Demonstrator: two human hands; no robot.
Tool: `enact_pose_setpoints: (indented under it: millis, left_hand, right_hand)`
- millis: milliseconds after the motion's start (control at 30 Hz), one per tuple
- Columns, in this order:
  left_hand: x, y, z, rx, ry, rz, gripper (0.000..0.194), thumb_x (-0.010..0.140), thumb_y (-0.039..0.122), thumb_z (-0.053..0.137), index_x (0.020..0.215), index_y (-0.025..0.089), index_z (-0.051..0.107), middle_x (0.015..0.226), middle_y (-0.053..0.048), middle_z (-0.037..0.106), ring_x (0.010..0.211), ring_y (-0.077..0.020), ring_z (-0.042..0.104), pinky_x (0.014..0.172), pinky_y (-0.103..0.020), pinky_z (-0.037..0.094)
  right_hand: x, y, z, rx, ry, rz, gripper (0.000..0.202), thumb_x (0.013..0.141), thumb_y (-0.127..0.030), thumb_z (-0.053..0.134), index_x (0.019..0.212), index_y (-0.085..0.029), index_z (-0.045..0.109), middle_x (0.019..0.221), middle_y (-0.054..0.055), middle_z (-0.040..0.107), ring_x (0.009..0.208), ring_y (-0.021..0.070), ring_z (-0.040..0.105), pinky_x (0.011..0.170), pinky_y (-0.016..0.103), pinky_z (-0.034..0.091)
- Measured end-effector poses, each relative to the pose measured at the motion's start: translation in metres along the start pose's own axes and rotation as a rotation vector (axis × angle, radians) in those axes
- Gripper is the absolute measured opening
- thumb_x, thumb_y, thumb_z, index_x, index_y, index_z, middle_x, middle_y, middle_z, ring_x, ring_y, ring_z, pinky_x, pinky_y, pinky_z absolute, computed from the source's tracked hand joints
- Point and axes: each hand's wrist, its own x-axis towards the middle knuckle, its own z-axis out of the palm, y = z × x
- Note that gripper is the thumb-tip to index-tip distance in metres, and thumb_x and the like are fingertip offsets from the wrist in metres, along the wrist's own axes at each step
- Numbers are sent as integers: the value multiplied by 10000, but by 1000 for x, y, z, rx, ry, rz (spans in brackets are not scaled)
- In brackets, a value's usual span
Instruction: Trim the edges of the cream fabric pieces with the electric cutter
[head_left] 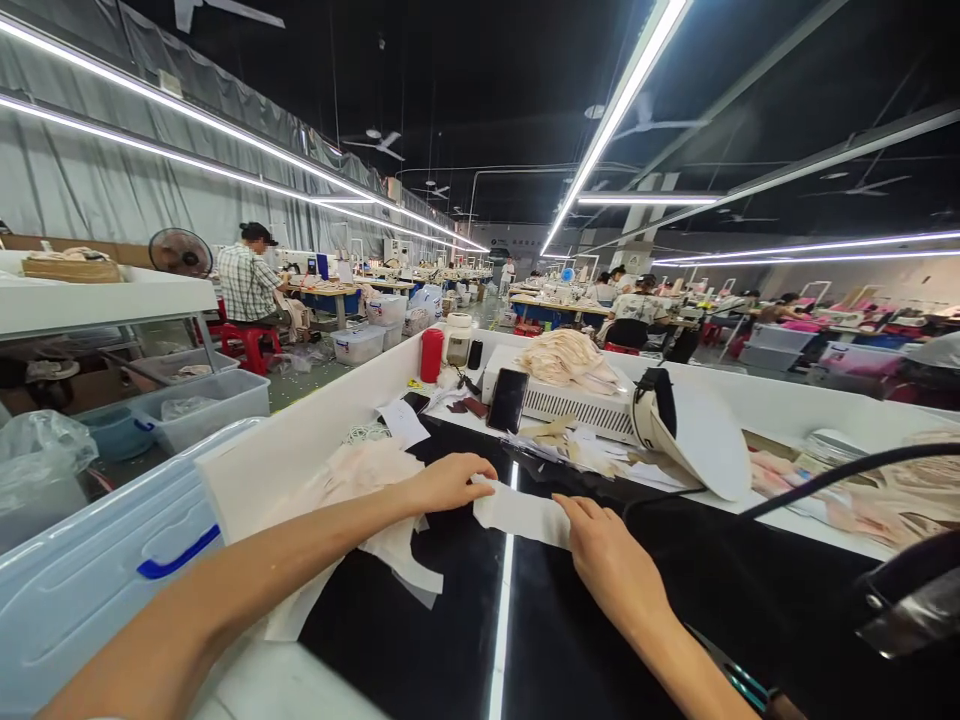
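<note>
Between my two hands a small white piece of fabric or paper (519,512) is stretched out above the glossy black tabletop (457,640). My left hand (452,482) pinches its left end between thumb and fingers. At the opposite end, my right hand (606,540) grips the edge with closed fingers. A loose pile of pale cream cut pieces (367,475) lies beside my left hand and partly under its forearm. Whether the held piece is cloth or paper I cannot tell.
Ahead, a phone (508,400) leans on a white vented box (577,400) topped by stacked cream pieces (571,360). A white visor (697,440) stands to its right. A black cable (847,470) arches at right. A lidded blue bin (112,580) sits at left. Co-workers sit farther off.
</note>
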Motion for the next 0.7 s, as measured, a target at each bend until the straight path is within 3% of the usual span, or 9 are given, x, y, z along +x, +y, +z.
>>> enact_pose_setpoints:
  millis: [67,167,367,567,700]
  left_hand:
    - [1,-2,8,25,-63,22,431,956,380,745,1339,191,692,1410,-112,696,1297,-306,651,1122,-392,481]
    - [-1,-7,17,77,-158,42,623,913,487,805,1428,180,634,1565,-173,574,1461,-358,527,1210,-474,406]
    - [-6,-13,24,178,-244,-20,795,992,638,654,1622,203,439,1744,-241,256,1632,-440,213,1247,-743,181]
    - [-4,-11,26,195,-265,-65,851,992,668,633,1662,208,382,1763,-240,183,1649,-433,146,1252,-761,114]
    - [-4,-7,23,174,-268,-81,877,975,685,644,1661,203,387,1761,-238,185,1650,-434,138,1251,-769,100]
  right_hand:
    - [1,-1,5,-13,3,-27,459,1052,-143,390,1409,-231,664,1380,110,712,1131,266,699,951,379,564]
    - [-2,1,17,-42,-11,-14,386,1079,-256,438,1356,-194,700,1344,144,736,1126,315,724,889,426,603]
    - [-10,14,39,-83,-17,0,405,1092,-320,421,1375,-220,694,1421,143,715,1220,348,723,860,467,634]
    - [-11,17,46,-149,6,-11,418,1104,-313,383,1384,-235,683,1430,142,711,1190,326,738,784,408,623]
    - [-15,9,46,-183,44,10,435,1118,-294,347,1410,-235,664,1430,136,709,1212,301,729,846,401,612]
